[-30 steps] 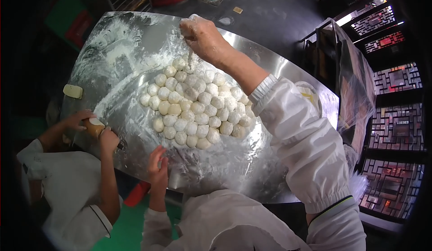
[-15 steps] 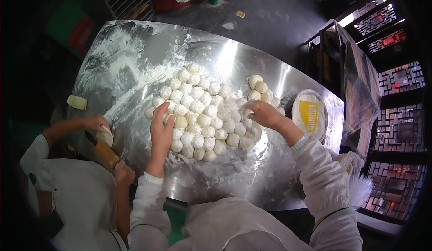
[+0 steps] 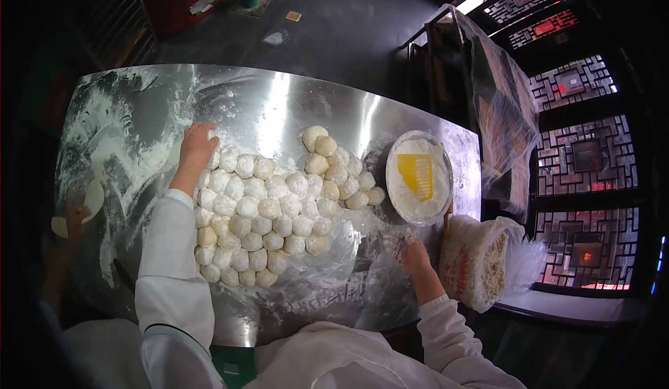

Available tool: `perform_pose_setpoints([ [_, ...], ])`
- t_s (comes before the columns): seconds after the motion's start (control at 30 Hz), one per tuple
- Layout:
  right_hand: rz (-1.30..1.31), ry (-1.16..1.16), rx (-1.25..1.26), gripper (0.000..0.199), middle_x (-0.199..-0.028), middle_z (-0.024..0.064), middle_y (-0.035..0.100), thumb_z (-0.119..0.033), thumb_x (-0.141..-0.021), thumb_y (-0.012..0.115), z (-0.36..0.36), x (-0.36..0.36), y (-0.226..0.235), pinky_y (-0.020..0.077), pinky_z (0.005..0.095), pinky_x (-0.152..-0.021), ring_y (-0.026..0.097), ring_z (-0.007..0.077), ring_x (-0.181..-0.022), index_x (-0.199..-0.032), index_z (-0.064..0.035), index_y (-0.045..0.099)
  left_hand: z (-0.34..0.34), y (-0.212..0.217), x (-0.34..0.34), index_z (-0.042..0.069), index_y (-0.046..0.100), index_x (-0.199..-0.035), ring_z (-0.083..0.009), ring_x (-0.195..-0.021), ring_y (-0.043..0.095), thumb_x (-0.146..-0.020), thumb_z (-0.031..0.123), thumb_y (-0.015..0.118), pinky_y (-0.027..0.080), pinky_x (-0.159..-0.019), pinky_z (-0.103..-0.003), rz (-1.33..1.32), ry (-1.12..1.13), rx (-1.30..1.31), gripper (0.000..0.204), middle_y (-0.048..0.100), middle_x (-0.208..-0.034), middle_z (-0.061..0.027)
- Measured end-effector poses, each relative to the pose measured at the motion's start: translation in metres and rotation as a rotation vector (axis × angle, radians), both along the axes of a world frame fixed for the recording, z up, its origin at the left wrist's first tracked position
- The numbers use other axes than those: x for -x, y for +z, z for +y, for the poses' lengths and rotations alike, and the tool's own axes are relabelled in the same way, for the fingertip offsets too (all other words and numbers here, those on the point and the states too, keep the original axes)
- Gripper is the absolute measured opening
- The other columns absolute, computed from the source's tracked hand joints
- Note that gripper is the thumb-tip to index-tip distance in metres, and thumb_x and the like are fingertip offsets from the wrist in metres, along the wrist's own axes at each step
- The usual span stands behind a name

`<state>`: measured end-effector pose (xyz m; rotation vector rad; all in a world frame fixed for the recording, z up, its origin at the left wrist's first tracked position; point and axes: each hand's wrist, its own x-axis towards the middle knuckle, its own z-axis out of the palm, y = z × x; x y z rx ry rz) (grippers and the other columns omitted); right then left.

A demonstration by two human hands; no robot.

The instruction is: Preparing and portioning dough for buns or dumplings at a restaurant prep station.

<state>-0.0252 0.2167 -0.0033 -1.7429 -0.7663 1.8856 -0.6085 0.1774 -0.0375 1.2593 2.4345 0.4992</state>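
Observation:
Many round dough balls (image 3: 254, 208), dusted with flour, lie packed together on the steel table (image 3: 324, 113). At the far left corner of this cluster is my left hand (image 3: 198, 146), fingers bent and thumb apart, with nothing visible in its grasp. My right hand (image 3: 415, 255) is low over the floured table, right of the cluster and just nearer than the flour bowl. Its floury fingers are smeared by motion. A smaller group of yellower balls (image 3: 336, 174) adjoins the cluster at its far right. A yellow scraper (image 3: 417, 173) lies in the round bowl of flour (image 3: 426, 215).
At the left edge, a co-worker's hand (image 3: 78, 220) is beside a flat dough piece (image 3: 94, 198). A plastic bag of pale crumbly stuff (image 3: 481, 260) stands at the table's right edge. Beyond that edge is a plastic-draped rack (image 3: 498, 124). Loose flour (image 3: 104, 127) covers the table's left part.
The view has swung right. My left hand has moved to the far left corner of the balls. My right hand has left the balls and come nearer, below the flour bowl.

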Motion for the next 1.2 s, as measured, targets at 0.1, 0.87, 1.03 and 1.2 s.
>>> perform_pose_setpoints([
  [0.1, 0.170, -0.349, 0.096, 0.033, -0.112, 0.0115, 0.066, -0.024, -0.101, 0.044, 0.006, -0.012, -0.023, 0.0534, 0.0342, -0.076, 0.066, 0.0251, -0.098, -0.124, -0.0028, 0.054, -0.005, -0.008, 0.019, 0.008, 0.067, -0.112, -0.0324, -0.103, 0.062, -0.083, 0.017, 0.067, 0.046, -0.093, -0.038, -0.230, 0.194, -0.292, 0.030, 0.067, -0.108, -0.0154],
  [0.87, 0.267, -0.018, -0.314, 0.020, -0.087, 0.0006, 0.063, -0.017, -0.093, 0.055, 0.140, 0.114, 0.011, 0.0430, 0.0274, -0.051, 0.057, 0.0122, -0.063, -0.110, -0.0080, 0.058, -0.178, 0.041, -0.061, 0.004, 0.057, -0.126, -0.0307, -0.128, 0.044, -0.091, 0.007, 0.057, 0.035, -0.107, -0.039, -0.132, 0.457, -0.520, 0.035, 0.047, -0.140, -0.0142],
  [1.03, 0.384, 0.077, -0.290, 0.020, -0.092, 0.0067, 0.063, -0.005, -0.091, 0.052, 0.154, 0.242, -0.005, 0.0531, 0.0323, -0.063, 0.064, 0.0187, -0.077, -0.110, 0.0004, 0.057, -0.179, 0.055, -0.114, 0.003, 0.060, -0.121, -0.0307, -0.127, 0.044, -0.089, 0.003, 0.056, 0.035, -0.107, -0.039, -0.135, 0.430, -0.525, 0.032, 0.049, -0.138, -0.0137],
  [1.2, 0.383, 0.149, -0.141, 0.023, -0.091, 0.0138, 0.063, -0.001, -0.090, 0.051, 0.109, 0.371, -0.007, 0.0529, 0.0368, -0.060, 0.063, 0.0233, -0.073, -0.111, 0.0086, 0.055, -0.187, 0.063, -0.140, 0.002, 0.061, -0.117, -0.0311, -0.126, 0.045, -0.089, 0.002, 0.053, 0.035, -0.107, -0.040, -0.217, 0.484, -0.503, 0.029, 0.051, -0.135, -0.0136],
])
